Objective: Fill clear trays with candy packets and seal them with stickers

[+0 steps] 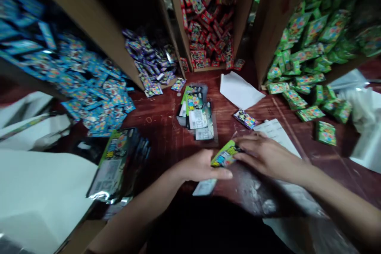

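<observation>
A green-topped printed pouch (224,156) is grasped in the left hand (200,166), its right end apparently being worked by the right hand (263,151), grip unclear; steadiness seems needed.

Two bare lanes on a crowded desk (160,107)
One runs between the left pouch stack (114,158) and the middle pouches (198,117); another lies between the white sheet (238,89) and the green packets (293,98). Cardboard walls (272,24) obstruct the far side; a purple packet (245,119) lies just ahead of the right hand (263,152).
</observation>
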`<state>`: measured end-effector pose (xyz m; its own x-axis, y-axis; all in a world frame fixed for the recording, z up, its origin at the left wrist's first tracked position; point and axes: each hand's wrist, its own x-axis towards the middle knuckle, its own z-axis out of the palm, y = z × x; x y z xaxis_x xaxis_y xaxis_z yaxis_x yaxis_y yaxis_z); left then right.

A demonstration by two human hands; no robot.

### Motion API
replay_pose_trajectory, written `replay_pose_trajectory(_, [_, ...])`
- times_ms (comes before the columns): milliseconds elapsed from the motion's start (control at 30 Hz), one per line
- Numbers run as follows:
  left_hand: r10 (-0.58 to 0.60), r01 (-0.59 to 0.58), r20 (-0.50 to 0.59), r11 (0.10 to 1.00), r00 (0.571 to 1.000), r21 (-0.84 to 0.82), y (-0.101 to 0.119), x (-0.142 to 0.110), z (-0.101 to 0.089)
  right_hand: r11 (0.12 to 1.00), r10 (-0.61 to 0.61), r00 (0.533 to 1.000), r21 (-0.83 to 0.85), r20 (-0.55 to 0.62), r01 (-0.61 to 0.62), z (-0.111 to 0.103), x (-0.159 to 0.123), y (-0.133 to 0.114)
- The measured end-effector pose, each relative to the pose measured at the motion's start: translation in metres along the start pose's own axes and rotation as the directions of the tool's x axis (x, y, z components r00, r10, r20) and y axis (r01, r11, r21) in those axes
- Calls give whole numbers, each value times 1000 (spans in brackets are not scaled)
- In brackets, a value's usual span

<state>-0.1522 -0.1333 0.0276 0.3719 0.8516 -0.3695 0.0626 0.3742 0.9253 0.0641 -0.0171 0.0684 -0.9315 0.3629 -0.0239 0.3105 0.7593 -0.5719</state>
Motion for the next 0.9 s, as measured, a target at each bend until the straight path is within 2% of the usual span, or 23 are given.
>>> replay_pose_trajectory(67, [-72,76,57,994,996,-75,-4,-7,0,995,-54,997,85,61,49,-10,-8,4])
replay_pose_trajectory(100, [-94,97,31,987,995,-125,-6,-9,1,992,-66,996,116,67,58,-11,-11,6])
replay_pose_trajectory(167, [-110,83,-101,968,989,-238,-10,-10,6,986,-55,998,161,10,52,-6,-13,10])
replay_pose_trajectory(233, [-85,-9,-290,951,953,-308,-11,-6,12,974,33,982,224,-186,10,9,-10,10])
replay_pose_trajectory(267, [-60,-72,-390,946,919,-315,-12,-4,15,959,114,938,283,-327,-18,20,-7,8])
replay_pose_trajectory(300, [-33,-135,-482,942,875,-308,-13,-1,18,933,215,865,357,-453,-44,32,-3,4])
replay_pose_trajectory(333, [-5,-191,-562,938,827,-290,-14,2,22,899,317,788,433,-528,-72,46,2,0])
replay_pose_trajectory(367, [22,-236,-621,935,783,-264,-15,4,26,861,407,737,496,-540,-111,59,6,-5])
replay_pose_trajectory(433, [64,-260,-684,947,726,-188,-20,7,35,802,540,709,534,-454,-268,85,13,-15])
replay_pose_trajectory(467, [72,-222,-697,967,713,-127,-23,7,39,783,590,699,499,-403,-373,96,15,-18])
replay_pose_trajectory(533, [64,-43,-694,998,717,48,-26,3,44,747,664,647,390,-376,-539,114,18,-18])
replay_pose_trajectory(600, [62,172,-677,947,734,272,-22,-8,38,719,693,610,308,-386,-623,125,19,-13])
replay_pose_trajectory(667, [125,315,-678,815,724,487,-7,-25,15,722,688,633,245,-355,-647,132,19,-6])
replay_pose_trajectory(700, [183,379,-694,728,696,571,5,-35,-4,729,680,657,211,-326,-651,133,20,-3])
replay_pose_trajectory(767, [297,558,-743,510,600,655,33,-57,-55,757,651,717,140,-249,-639,131,21,1])
replay_pose_trajectory(800, [342,669,-761,365,550,648,47,-68,-85,773,632,744,108,-220,-625,127,22,3])
replay_pose_trajectory(867, [356,835,-792,55,497,548,72,-86,-147,806,583,776,58,-241,-589,111,27,7])
replay_pose_trajectory(900, [348,858,-809,22,474,512,80,-93,-175,824,548,782,31,-298,-565,100,29,12])
